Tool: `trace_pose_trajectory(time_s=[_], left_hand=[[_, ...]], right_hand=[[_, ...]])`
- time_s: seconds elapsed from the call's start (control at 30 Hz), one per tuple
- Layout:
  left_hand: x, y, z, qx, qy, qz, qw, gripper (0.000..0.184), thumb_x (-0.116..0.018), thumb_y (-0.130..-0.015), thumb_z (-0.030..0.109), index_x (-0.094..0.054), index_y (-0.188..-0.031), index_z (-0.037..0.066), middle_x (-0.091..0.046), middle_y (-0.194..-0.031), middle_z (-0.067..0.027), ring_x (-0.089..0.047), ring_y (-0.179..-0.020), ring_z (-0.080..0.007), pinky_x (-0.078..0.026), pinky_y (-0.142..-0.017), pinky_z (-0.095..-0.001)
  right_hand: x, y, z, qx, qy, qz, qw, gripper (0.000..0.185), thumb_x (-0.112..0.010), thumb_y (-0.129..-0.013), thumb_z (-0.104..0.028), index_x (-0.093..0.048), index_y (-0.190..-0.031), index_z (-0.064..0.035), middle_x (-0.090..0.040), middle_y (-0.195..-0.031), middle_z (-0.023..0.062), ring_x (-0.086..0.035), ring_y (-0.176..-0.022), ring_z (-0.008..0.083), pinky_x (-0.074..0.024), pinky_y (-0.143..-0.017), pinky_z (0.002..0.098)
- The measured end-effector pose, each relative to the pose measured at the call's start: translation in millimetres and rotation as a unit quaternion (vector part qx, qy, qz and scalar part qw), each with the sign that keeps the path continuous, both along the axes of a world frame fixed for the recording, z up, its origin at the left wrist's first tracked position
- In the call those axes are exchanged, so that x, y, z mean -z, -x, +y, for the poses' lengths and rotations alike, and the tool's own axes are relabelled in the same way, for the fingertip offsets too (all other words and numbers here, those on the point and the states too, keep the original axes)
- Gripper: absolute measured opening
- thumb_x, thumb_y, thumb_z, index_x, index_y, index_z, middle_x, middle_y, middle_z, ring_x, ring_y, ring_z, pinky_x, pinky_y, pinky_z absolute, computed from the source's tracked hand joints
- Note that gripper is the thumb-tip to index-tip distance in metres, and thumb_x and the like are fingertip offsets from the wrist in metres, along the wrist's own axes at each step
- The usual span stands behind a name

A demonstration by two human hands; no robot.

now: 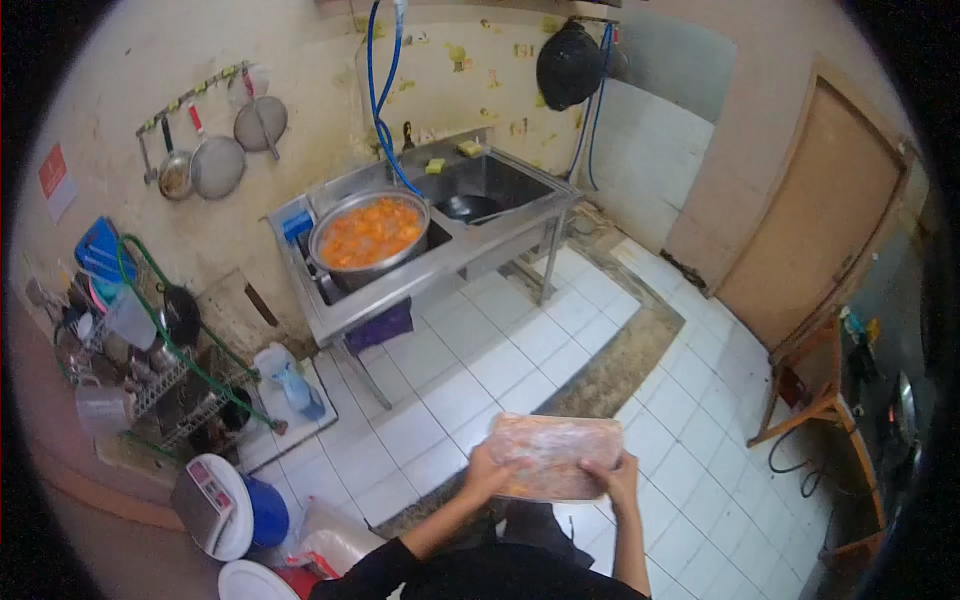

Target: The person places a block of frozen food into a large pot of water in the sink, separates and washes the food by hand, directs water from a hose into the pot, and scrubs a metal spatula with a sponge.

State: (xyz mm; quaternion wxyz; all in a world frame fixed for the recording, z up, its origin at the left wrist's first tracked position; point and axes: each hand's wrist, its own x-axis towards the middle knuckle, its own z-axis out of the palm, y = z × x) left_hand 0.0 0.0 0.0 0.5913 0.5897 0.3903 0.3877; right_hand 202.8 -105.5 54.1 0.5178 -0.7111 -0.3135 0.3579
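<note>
Here at the near centre, the left hand (490, 472) grips the left end of a flat, film-wrapped pack (556, 456), thumb on top. The pack lies between the 2 hands, held up over the tiled floor, and the right hand (617, 482) has the right end, thumb on top as well. It looks to have some weight, fairly stiff and not too fragile; that shiny wrap could well be slick. The 2 short ends seem the right place to hold it, fingers spread beneath, level. Pinkish stuff shows through the film, but what it is I can't tell.

Over to the containers, far left first: a pale plastic jug (104, 412) by the dish rack (190, 400), contents hidden. Nearer, a blue bucket (268, 512), its inside covered, with a scale (207, 495) on top. Beside it, a clear bag (345, 532) of something whitish. Then the far sink (490, 242): the left basin carries a big metal pot (385, 271), brimming with orange pieces (375, 230), and the right basin holds 1 dark, round pan (470, 208).
</note>
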Motion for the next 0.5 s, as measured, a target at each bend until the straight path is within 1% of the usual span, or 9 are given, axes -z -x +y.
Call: trace_pose_trajectory(time_s=[0.07,0.1,0.13,0.23,0.3,0.37,0.4,0.43,0.5], left_hand=[[-3.2,4.9,-2.8,0.0,-0.025,0.019,1.0,0.044,-0.079,-0.063,0.019,-0.059,-0.098,0.0,-0.065,-0.093,-0.0087,-0.06,-0.085,-0.0147,-0.047,-0.078,-0.0293],[2.9,-93.9,64.4,-0.007,0.0,-0.019,1.0,0.044,-0.079,-0.063,0.019,-0.059,-0.098,0.0,-0.065,-0.092,-0.0087,-0.06,-0.085,-0.0146,-0.047,-0.077,-0.0293],[5.1,-89.0,96.8,-0.017,0.001,0.006,1.0,0.043,-0.079,-0.063,0.018,-0.059,-0.097,0.0,-0.065,-0.092,-0.0086,-0.06,-0.084,-0.0146,-0.047,-0.077,-0.0293],[8.0,-104.5,197.5,-0.072,-0.022,0.015,0.997,0.043,-0.079,-0.062,0.019,-0.06,-0.095,0.0,-0.065,-0.091,-0.0092,-0.061,-0.083,-0.0152,-0.047,-0.077,-0.0294],[21.1,-117.0,230.7,-0.111,-0.003,0.035,0.993,0.043,-0.079,-0.063,0.02,-0.059,-0.095,0.0,-0.064,-0.091,-0.01,-0.06,-0.084,-0.016,-0.047,-0.076,-0.0296],[24.3,-117.9,266.5,-0.211,0.006,0.07,0.975,0.046,-0.078,-0.064,0.021,-0.056,-0.099,0.0,-0.063,-0.091,-0.0107,-0.06,-0.085,-0.017,-0.047,-0.076,-0.0303],[20.1,-114.6,290.6,-0.231,0.004,0.038,0.972,0.049,-0.077,-0.066,0.02,-0.052,-0.102,0.0,-0.062,-0.092,-0.012,-0.06,-0.085,-0.0185,-0.047,-0.076,-0.0315],[7.0,-107.9,317.3,-0.251,-0.004,0.039,0.967,0.049,-0.077,-0.066,0.02,-0.052,-0.102,0.0,-0.062,-0.092,-0.012,-0.06,-0.085,-0.0185,-0.047,-0.076,-0.0315],[-13.1,-93.6,355.0,-0.401,-0.056,0.121,0.906,0.046,-0.074,-0.069,0.02,-0.051,-0.103,0.0,-0.059,-0.093,-0.0111,-0.058,-0.084,-0.0188,-0.046,-0.073,-0.031]], right_hand=[[6.4,8.9,-5.0,0.003,-0.023,0.017,1.0,0.044,-0.08,-0.057,-0.02,-0.062,-0.089,0.0049,-0.064,-0.081,0.0114,-0.061,-0.073,0.018,-0.049,-0.07,0.0307],[-8.3,-81.2,64.1,0.019,-0.021,-0.022,0.999,0.044,-0.08,-0.057,-0.02,-0.062,-0.089,0.0051,-0.064,-0.081,0.0114,-0.061,-0.073,0.018,-0.049,-0.069,0.0308],[4.8,-78.6,98.1,0.034,-0.042,0.003,0.999,0.044,-0.08,-0.057,-0.02,-0.062,-0.088,0.0053,-0.064,-0.081,0.0115,-0.061,-0.073,0.018,-0.0489,-0.069,0.0308],[19.1,-102.8,214.8,-0.02,-0.05,0.025,0.998,0.043,-0.08,-0.058,-0.019,-0.062,-0.087,0.0051,-0.064,-0.081,0.0114,-0.061,-0.073,0.0181,-0.0488,-0.069,0.031],[17.6,-120.6,267.7,-0.065,-0.02,-0.02,0.997,0.041,-0.079,-0.059,-0.019,-0.062,-0.087,0.005,-0.064,-0.081,0.0112,-0.061,-0.073,0.0179,-0.0488,-0.069,0.031],[11.2,-124.0,332.5,-0.142,-0.043,-0.015,0.989,0.033,-0.077,-0.062,-0.013,-0.062,-0.086,0.0053,-0.065,-0.079,0.0106,-0.06,-0.068,0.0155,-0.0484,-0.065,0.0288],[-2.6,-119.4,371.0,-0.171,-0.072,0.041,0.982,0.029,-0.076,-0.063,-0.012,-0.063,-0.082,0.0051,-0.065,-0.077,0.0095,-0.059,-0.068,0.0139,-0.0475,-0.064,0.0278],[-15.8,-110.2,411.3,-0.191,-0.08,0.045,0.977,0.029,-0.076,-0.063,-0.012,-0.063,-0.082,0.0051,-0.065,-0.077,0.0095,-0.059,-0.068,0.0139,-0.0475,-0.064,0.0278],[-38.5,-92.6,476.1,-0.244,-0.133,0.027,0.96,0.028,-0.076,-0.064,-0.015,-0.063,-0.08,0.0038,-0.065,-0.074,0.0084,-0.058,-0.067,0.0124,-0.0465,-0.063,0.0265]])
